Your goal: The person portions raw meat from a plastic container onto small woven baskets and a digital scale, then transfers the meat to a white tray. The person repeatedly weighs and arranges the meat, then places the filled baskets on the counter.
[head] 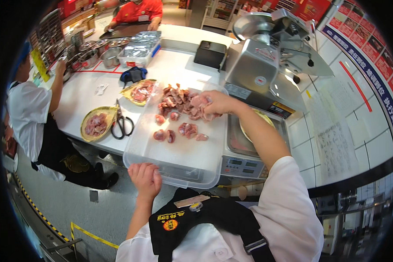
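A clear plastic bin (pixel 183 157) lies before me, its near end jutting past the counter's edge. At its far end is a heap of raw meat pieces (pixel 175 101) that look like poultry gizzards; several loose pieces (pixel 188 130) lie nearer to me. My right hand (pixel 214 104) reaches into the right side of the heap, its fingers closed around pinkish meat; my hand hides part of that meat. My left hand (pixel 145 180) is curled over the bin's near left corner, gripping the rim.
Black-handled scissors (pixel 120 126) and two baskets of meat, one near (pixel 83 131) and one far (pixel 127 93), lie left. A digital scale (pixel 244 167) holding a basket and a metal slicer (pixel 252 62) stand right. One co-worker (pixel 32 104) stands left, another (pixel 138 14) across the counter.
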`<state>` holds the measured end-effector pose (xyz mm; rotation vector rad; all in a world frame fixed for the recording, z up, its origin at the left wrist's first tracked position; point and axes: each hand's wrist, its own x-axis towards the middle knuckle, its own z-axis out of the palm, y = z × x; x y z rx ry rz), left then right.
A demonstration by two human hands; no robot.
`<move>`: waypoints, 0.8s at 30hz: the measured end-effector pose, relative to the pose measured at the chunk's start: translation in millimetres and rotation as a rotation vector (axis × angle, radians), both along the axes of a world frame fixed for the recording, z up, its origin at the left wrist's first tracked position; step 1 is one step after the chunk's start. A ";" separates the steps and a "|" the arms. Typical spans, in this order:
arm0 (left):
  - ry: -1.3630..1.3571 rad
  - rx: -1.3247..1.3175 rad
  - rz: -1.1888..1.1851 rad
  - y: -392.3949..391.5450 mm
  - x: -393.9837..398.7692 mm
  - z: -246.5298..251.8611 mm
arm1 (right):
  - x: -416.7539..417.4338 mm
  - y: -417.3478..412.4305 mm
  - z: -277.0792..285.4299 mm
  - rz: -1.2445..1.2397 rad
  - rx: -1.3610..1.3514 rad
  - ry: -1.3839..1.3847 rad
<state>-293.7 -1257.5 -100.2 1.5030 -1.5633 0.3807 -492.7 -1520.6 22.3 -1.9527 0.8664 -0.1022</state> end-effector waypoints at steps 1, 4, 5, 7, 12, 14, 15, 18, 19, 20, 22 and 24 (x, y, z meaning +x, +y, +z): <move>-0.006 0.010 0.000 0.6 1.3 -0.7 | -12.5 -6.0 4.8 0.000 0.029 -0.079; -0.022 0.015 0.019 4.0 2.0 -2.3 | -60.2 -2.0 39.0 -0.028 0.076 -0.032; -0.022 0.014 0.024 2.9 1.3 -3.8 | -79.4 -0.2 45.2 -0.053 0.083 -0.033; -0.017 0.004 0.040 2.3 -0.5 -5.1 | -107.4 1.4 49.7 -0.087 0.019 0.052; -0.024 0.001 0.024 -2.3 -5.6 -1.9 | -174.4 -6.3 -25.5 -0.011 -0.387 0.436; -0.024 -0.002 0.022 -2.3 -6.0 -0.6 | -183.3 -7.1 -22.9 0.104 -0.394 0.326; -0.029 0.003 0.024 -1.0 -5.2 -0.1 | -176.4 0.1 -11.2 0.164 -0.392 0.265; -0.037 0.015 0.031 -0.7 -5.3 -0.5 | -200.0 -7.4 38.3 0.036 -0.370 0.149; -0.040 0.022 0.050 1.8 -3.9 -2.4 | -191.5 4.4 64.5 -0.112 -0.358 0.212; -0.042 0.022 0.050 1.6 -4.0 -3.5 | -189.1 14.5 80.8 -0.202 -0.365 0.136; -0.048 0.033 0.048 -0.5 -4.9 -7.0 | -191.3 20.7 92.8 -0.243 -0.479 0.081; -0.059 0.049 0.051 1.7 -3.1 -5.8 | -178.5 19.4 87.9 -0.158 -0.472 0.015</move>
